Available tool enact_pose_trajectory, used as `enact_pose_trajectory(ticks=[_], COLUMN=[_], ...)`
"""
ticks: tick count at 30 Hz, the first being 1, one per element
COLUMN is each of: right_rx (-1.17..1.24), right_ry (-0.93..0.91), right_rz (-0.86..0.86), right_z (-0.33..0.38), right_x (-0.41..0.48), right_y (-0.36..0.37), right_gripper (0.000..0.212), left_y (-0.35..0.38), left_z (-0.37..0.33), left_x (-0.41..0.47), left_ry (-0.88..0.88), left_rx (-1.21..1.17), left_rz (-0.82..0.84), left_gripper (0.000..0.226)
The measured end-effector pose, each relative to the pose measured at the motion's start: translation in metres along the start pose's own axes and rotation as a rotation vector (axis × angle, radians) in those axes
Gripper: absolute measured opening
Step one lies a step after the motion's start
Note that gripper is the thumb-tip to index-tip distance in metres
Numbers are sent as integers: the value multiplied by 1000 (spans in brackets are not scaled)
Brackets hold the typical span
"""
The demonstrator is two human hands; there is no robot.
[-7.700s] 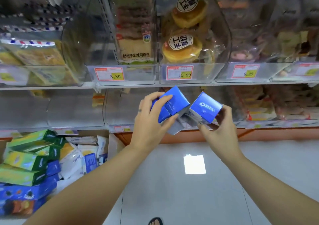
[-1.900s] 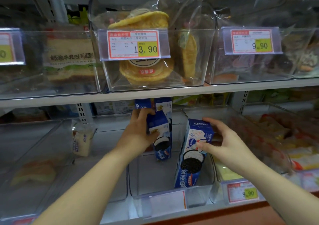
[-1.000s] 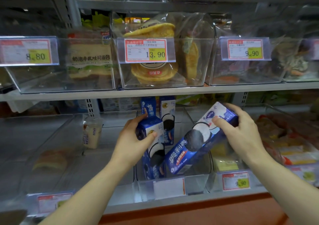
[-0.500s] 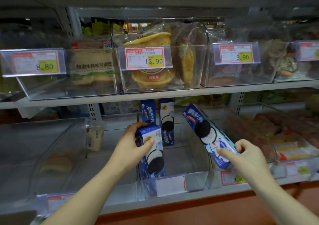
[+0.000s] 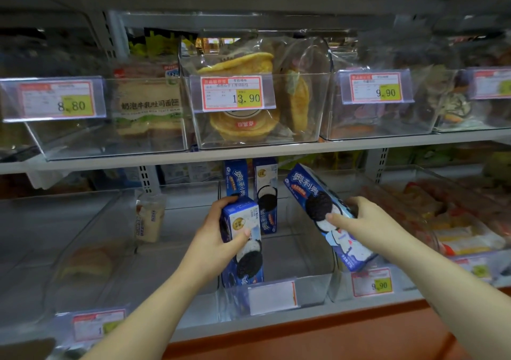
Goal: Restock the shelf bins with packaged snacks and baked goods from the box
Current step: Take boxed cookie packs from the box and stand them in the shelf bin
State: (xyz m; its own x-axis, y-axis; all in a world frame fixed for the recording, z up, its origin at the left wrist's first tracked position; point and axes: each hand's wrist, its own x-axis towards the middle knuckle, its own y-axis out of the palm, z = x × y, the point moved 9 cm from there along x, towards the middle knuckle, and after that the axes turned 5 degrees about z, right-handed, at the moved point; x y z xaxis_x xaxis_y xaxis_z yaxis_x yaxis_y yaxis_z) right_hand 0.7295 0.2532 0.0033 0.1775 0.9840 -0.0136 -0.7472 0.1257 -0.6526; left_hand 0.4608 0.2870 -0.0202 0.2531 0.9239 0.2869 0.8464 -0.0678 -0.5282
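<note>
Two shelf tiers point(image 5: 249, 153) of clear bins; middle lower bin point(image 5: 312, 287) with a back pair point(image 5: 265, 193) of boxes upright. Left hand point(image 5: 218, 238) curled round an upright box point(image 5: 250, 260) at front left; right hand point(image 5: 367, 221) pinching a tilted box point(image 5: 307, 191) over the right wall. Best righted, then slid beside. Printed: 奥利奥; price tags 13.90 point(image 5: 249, 98), 9.90 point(image 5: 385, 92), 8.80 point(image 5: 72, 106).

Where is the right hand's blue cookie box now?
Head view, right of centre: the right hand grips the blue cookie box, tilted, at the right wall of the clear plastic bin, lower shelf.
</note>
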Motion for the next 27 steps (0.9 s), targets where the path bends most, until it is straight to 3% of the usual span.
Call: enact_pose_trajectory(ticks=[3,5,9,12,19,22,27], right_rx=[346,512,550,497,413,184,-227], right_ry=[-13,33,-11,-72,-127,-223,-313], right_rz=[52,120,151,209,288,406,296], right_z=[8,7,19,30,42,55,60], right_x=[0,5,20,33,52,53,80], right_y=[15,35,64,79,105,120,142], right_gripper=[15,24,39,52,55,58,56], left_y=[-3,-2,-2,-2,0,-2,-5], left_z=[-1,-2,2,8,12,11,3], left_x=[0,0,5,12,18,20,20], left_ry=[10,13,6,-3,8,4,38], left_rx=[-33,-61,-106,-163,-165,-150,-101], left_rz=[-17,-32,-58,-67,-57,-42,-17], left_gripper=[55,57,62,64,58,52,47])
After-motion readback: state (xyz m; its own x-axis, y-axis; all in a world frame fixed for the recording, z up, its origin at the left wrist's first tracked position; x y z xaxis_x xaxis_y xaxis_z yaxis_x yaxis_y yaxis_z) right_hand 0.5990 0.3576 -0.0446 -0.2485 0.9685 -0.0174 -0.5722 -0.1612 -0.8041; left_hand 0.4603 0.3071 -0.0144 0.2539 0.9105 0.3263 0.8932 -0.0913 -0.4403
